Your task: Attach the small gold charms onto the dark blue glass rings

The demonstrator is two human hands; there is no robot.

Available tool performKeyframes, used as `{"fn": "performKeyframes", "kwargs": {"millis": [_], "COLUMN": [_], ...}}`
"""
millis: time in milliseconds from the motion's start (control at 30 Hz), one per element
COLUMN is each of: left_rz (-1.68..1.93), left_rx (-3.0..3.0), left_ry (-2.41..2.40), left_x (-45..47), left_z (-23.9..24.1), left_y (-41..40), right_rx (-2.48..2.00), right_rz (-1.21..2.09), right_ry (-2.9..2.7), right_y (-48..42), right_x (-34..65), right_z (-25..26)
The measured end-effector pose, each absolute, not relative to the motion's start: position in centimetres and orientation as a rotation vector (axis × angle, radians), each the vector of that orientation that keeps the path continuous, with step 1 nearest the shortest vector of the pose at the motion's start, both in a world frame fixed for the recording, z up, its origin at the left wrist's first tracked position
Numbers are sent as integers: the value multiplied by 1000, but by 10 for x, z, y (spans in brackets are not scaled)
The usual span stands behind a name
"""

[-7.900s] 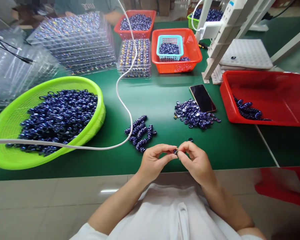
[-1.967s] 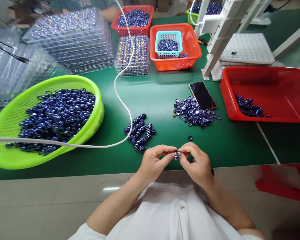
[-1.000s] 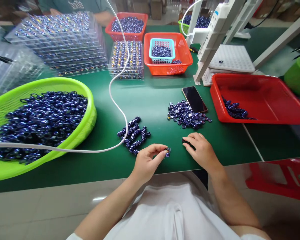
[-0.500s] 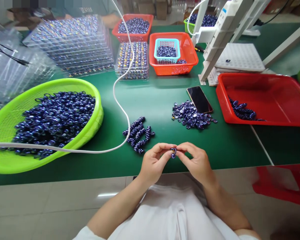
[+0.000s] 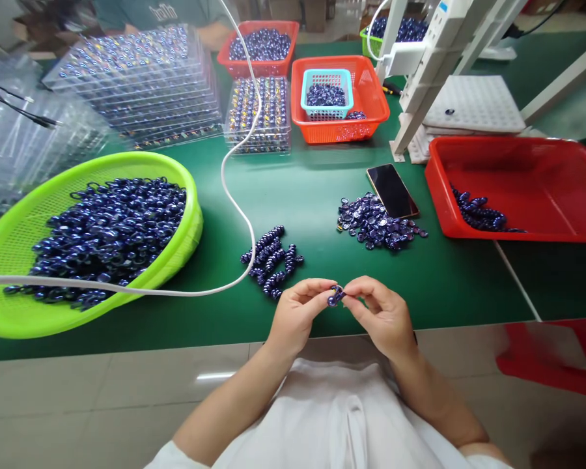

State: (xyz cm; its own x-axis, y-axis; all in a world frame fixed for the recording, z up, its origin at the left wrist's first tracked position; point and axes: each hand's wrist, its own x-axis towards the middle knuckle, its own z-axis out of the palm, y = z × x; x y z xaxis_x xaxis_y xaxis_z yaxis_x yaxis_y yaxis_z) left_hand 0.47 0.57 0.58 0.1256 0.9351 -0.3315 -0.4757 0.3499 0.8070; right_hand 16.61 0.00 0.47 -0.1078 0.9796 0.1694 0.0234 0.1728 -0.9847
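A small shiny dark-blue ring (image 5: 334,299) with a rounded, bead-like top is pinched at the fingertips of both hands, just above the table's front edge. My left hand (image 5: 295,316) grips it from the left between thumb and forefinger. From the right, the thumb and forefinger of my right hand (image 5: 383,318) close on its other side. Beyond my left hand lie several stacked rows of similar dark-blue rings (image 5: 274,257). Past my right hand is a loose heap of small dark-blue caps (image 5: 381,225).
A lime-green basket (image 5: 195,221) full of rings stands left, crossed by a white cable (image 5: 234,195). A phone (image 5: 393,190) touches the heap. A red tray (image 5: 542,195) is at right; filled clear trays (image 5: 141,85) and an orange basket (image 5: 366,130) stand behind.
The ring has turned between my fingertips, its rounded top now facing lower left. Both hands stay nearly in place. The camera view has shifted slightly.
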Motion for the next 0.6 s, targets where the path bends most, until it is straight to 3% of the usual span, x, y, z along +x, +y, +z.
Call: {"fn": "performKeyframes", "kwargs": {"millis": [600], "left_rz": [1211], "left_rx": [1367], "left_ry": [1046], "left_x": [-3], "left_z": [10], "left_y": [-4], "right_rx": [-1144], "right_rz": [1277], "right_ry": [-1317], "right_y": [-1], "right_x": [172], "right_z": [1]}}
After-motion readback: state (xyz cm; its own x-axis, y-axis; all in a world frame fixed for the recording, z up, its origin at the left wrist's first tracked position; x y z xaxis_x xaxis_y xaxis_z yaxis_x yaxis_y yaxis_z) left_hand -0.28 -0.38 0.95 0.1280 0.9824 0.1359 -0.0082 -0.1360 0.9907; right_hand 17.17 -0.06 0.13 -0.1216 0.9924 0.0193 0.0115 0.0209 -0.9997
